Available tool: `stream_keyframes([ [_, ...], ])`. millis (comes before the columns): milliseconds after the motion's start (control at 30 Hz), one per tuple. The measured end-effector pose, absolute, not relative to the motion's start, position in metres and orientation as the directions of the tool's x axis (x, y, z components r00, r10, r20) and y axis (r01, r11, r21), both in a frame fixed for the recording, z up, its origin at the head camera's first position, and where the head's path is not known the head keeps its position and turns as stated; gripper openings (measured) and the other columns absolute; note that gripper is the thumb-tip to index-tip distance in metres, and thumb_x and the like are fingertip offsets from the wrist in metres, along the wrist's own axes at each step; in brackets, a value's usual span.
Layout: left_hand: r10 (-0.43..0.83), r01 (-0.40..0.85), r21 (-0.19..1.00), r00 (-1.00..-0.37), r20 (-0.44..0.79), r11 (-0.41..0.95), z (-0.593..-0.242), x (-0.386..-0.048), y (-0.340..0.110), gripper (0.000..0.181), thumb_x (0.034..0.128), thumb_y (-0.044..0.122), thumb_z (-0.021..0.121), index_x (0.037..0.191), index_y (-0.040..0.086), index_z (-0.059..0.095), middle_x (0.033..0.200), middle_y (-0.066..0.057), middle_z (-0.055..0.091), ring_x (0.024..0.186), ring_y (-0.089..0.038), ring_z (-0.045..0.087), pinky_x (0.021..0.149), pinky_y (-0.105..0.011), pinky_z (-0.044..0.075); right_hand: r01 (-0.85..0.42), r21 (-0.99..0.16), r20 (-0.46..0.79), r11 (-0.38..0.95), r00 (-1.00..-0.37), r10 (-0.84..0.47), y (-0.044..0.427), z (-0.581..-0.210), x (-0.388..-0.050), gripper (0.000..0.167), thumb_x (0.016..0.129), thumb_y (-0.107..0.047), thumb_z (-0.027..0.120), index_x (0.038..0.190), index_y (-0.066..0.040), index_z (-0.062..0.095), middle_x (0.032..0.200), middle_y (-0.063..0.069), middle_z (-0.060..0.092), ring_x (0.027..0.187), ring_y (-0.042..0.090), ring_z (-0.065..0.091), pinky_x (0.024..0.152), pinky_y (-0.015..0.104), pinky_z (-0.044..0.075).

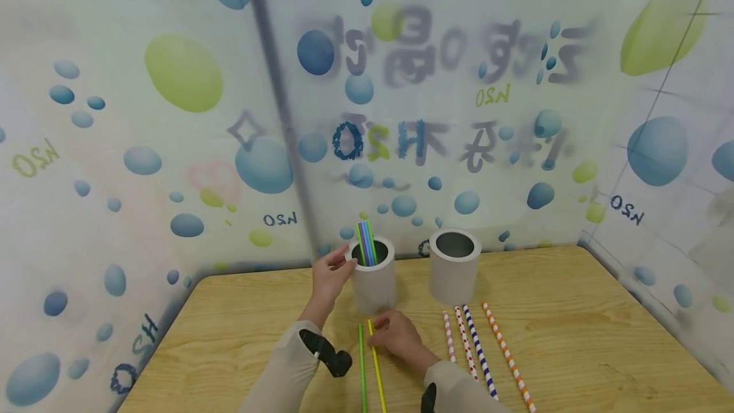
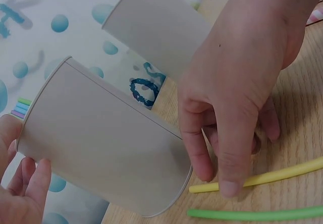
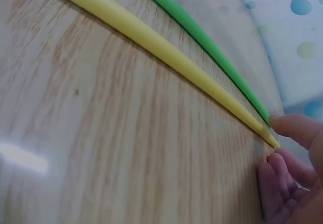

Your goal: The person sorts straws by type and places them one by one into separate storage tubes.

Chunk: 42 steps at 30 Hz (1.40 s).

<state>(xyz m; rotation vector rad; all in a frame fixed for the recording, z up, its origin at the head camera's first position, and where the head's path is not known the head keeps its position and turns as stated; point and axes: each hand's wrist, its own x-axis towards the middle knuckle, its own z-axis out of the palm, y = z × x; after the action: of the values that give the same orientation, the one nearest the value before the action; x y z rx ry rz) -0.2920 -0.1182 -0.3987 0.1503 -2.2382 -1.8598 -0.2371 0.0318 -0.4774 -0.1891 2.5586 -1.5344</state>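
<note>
In the head view, my left hand (image 1: 331,278) holds the rim of the left white cylindrical container (image 1: 374,289), thumb at the front. Several plain straws (image 1: 367,244) in green, blue and purple stand in it. My right hand (image 1: 397,336) is down on the table, thumb and forefinger on either side of the far end of a yellow straw (image 3: 171,62). A gap shows beside the thumb in the right wrist view, so how firm the hold is stays unclear. Left of the yellow straw, a green straw (image 1: 362,368) lies roughly parallel.
A second white container (image 1: 454,276) stands to the right, with no straws showing above its rim. Several patterned straws, among them an orange-striped one (image 1: 509,359) and a blue-striped one (image 1: 480,352), lie in front of it on the wooden table (image 1: 596,336). A printed curtain (image 1: 436,145) hangs behind.
</note>
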Motion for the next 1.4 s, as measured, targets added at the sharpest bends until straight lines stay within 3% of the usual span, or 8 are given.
stream_keyframes([
  [433, -0.220, 0.048, 0.980, -0.971, 0.091, 0.195, -0.3989, -0.2915, -0.1175, 0.041, 0.0812, 0.012, 0.067, 0.121, 0.007, 0.060, 0.102, -0.013, 0.055, 0.091, -0.022, 0.049, 0.073, -0.027, 0.048, -0.023, -0.839, -0.062, 0.543, -0.988, -0.138, 0.0261, -0.4759, -0.2381, 0.031, 0.065, -0.016, 0.081, 0.089, -0.006, 0.064, 0.085, 0.001, 0.061, 0.074, 0.016, 0.053, 0.065, 0.035, 0.045],
  [900, -0.222, 0.061, 0.979, -0.969, 0.105, 0.196, -0.3987, -0.2918, -0.1168, 0.041, 0.0805, 0.010, 0.068, 0.120, 0.005, 0.060, 0.100, -0.014, 0.056, 0.089, -0.022, 0.050, 0.070, -0.025, 0.047, 0.005, -0.882, -0.081, 0.472, -0.987, -0.142, 0.0274, -0.4719, -0.2383, 0.030, 0.062, 0.002, 0.078, 0.087, 0.000, 0.061, 0.080, 0.003, 0.059, 0.055, 0.012, 0.053, 0.045, 0.026, 0.047],
  [1400, -0.222, 0.038, 0.977, -0.971, 0.085, 0.210, -0.3987, -0.2917, -0.1177, 0.041, 0.0820, 0.013, 0.067, 0.122, 0.008, 0.060, 0.103, -0.012, 0.054, 0.092, -0.023, 0.049, 0.072, -0.027, 0.048, 0.021, -0.885, -0.108, 0.465, -0.981, -0.161, 0.0266, -0.4703, -0.2380, 0.025, 0.065, 0.009, 0.069, 0.086, 0.003, 0.059, 0.073, 0.006, 0.054, 0.049, 0.014, 0.052, 0.043, 0.028, 0.048],
])
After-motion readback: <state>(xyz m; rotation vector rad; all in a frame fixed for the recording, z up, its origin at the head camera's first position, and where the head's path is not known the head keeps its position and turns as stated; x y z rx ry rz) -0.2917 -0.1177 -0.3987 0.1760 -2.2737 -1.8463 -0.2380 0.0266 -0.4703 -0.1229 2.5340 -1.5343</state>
